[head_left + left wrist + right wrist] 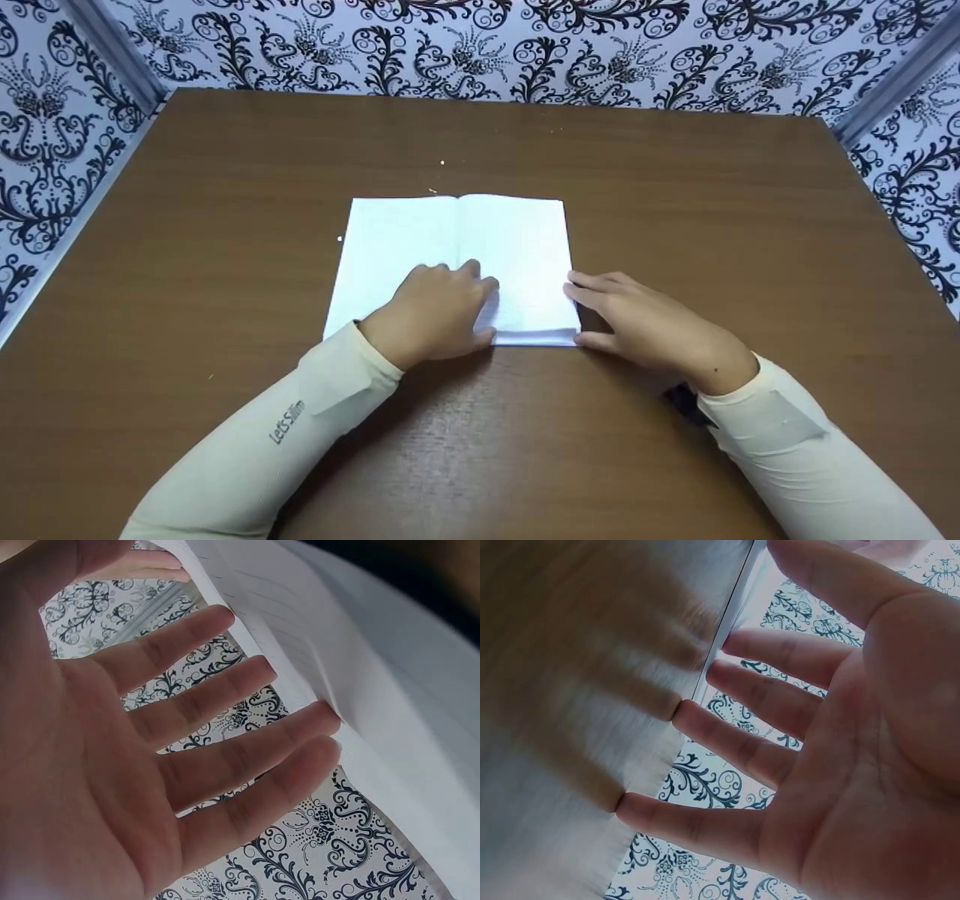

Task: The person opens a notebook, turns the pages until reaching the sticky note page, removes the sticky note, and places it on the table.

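Note:
An open book with white pages [517,240] lies flat on the brown table [262,285]. My left hand [442,311] rests on it near the middle fold, its thumb at the front edge of the right-hand page. In the left wrist view the straight, spread fingers [202,701] touch the paper [300,637] with their tips. Beside the book's right edge is my right hand [645,322], fingertips and thumb right at that edge. From the right wrist view, its fingers [742,746] are extended and the fingertips meet the tabletop along the book.
Small white scraps [340,238] lie left of the book and behind it. Patterned black-and-white panels [465,52] stand behind the table and along both sides, with grey posts at the corners. A dark strap [686,405] shows under the right wrist.

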Motion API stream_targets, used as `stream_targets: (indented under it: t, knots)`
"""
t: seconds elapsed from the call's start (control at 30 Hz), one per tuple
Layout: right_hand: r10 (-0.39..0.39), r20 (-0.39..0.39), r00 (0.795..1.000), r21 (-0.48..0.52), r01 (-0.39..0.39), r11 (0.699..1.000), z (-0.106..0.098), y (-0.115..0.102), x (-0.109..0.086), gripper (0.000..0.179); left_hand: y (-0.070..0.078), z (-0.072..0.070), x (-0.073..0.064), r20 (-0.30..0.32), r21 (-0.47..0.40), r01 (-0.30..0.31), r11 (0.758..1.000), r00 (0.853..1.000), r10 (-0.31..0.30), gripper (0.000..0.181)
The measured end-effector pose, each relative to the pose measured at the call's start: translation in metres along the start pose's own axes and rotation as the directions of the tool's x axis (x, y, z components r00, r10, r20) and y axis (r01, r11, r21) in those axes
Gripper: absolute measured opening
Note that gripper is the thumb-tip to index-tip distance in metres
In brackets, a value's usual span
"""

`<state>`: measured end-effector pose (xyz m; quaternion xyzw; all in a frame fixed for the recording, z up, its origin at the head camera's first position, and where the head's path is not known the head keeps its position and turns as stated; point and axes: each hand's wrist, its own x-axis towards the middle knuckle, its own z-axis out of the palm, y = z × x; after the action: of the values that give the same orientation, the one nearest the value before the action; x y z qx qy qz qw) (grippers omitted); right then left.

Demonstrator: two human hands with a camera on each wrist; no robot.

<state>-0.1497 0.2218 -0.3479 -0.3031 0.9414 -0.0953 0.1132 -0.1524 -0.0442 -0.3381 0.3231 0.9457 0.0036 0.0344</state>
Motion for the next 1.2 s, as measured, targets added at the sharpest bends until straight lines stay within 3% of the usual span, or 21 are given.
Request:
stream_targets:
  t: [0.3,0.63,0.87,1.2]
  knots:
    - [0.05,0.02,0.999,0.009,-0.05,0.999,-0.0011,-0.0003,0.0002,0.077,-0.0013,0.0021,-0.0001,-0.043,-0.01,-0.021,1.0,0.999,0.021,0.038]
    - [0.04,0.025,0.999,-0.014,-0.04,0.999,0.0002,0.0005,0.0023,0.07,0.0018,0.0031,0.0028,-0.077,-0.023,-0.003,1.0,0.997,0.001,0.029]
    - [0.031,0.019,0.999,-0.006,-0.031,0.999,0.0006,0.0008,0.0027,0.07,0.0012,0.0042,0.0022,-0.127,-0.011,-0.022,1.0,0.992,0.021,0.028]
    - [0.031,0.022,0.999,0.006,-0.031,0.999,0.0007,0.0003,0.0009,0.069,0.0018,0.003,0.0026,-0.112,-0.021,-0.018,1.0,0.994,0.015,0.03]
